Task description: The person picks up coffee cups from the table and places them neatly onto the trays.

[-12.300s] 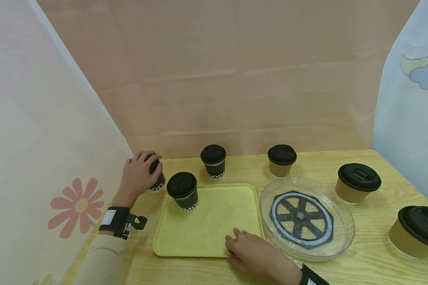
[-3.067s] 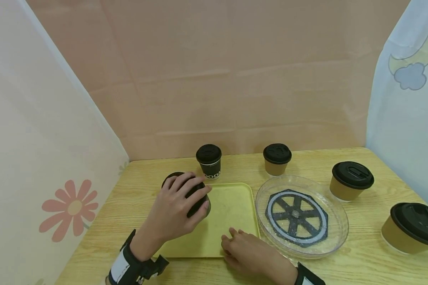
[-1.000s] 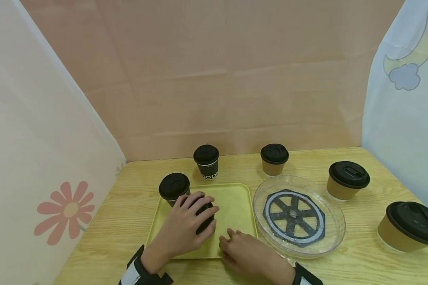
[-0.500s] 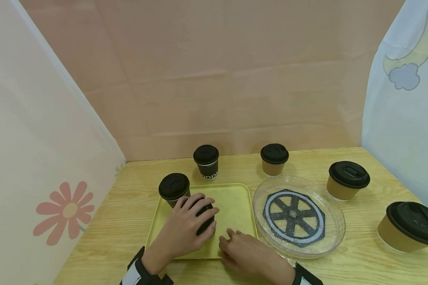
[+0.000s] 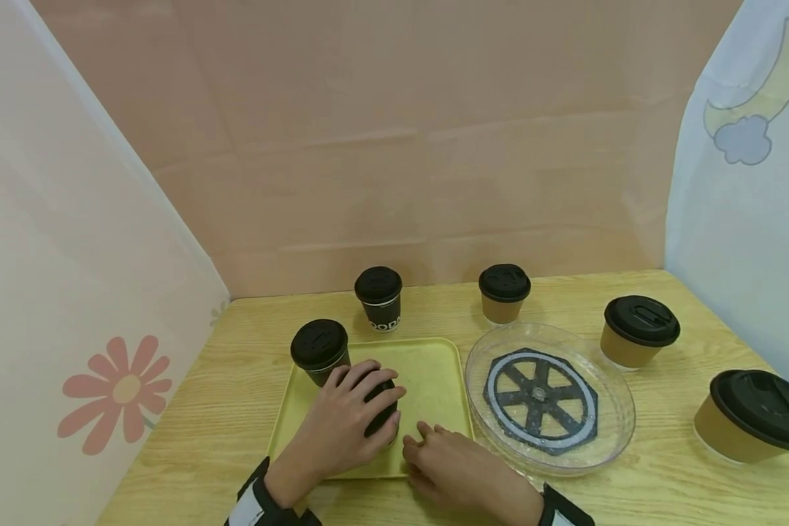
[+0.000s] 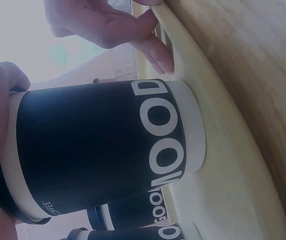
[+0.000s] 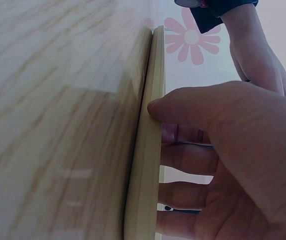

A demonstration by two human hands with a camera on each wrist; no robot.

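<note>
My left hand (image 5: 342, 424) grips a black paper coffee cup (image 6: 93, 145) from above, fingers around its black lid. The cup's base rests on the yellow tray (image 5: 427, 365), upright. Behind it, at the tray's far left corner, stands a second lidded black cup (image 5: 318, 347). My right hand (image 5: 456, 467) holds the tray's near edge toward the right. In the right wrist view, the thumb lies against the outer side of the tray rim (image 7: 144, 175) and the fingers reach over to the inner side.
Right of the tray sits a clear round dish (image 5: 621, 446) with a dark spoked wheel pattern (image 5: 540, 394). Another black cup (image 5: 379, 299) stands behind the tray. Three brown lidded cups line the back and right: a small (image 5: 502, 307), a middle (image 5: 624, 347), a large (image 5: 730, 427).
Earlier my left hand was at a black cup on the table's left; it carried that cup right, past the second cup, onto the tray. Over the last second the hands barely move.
</note>
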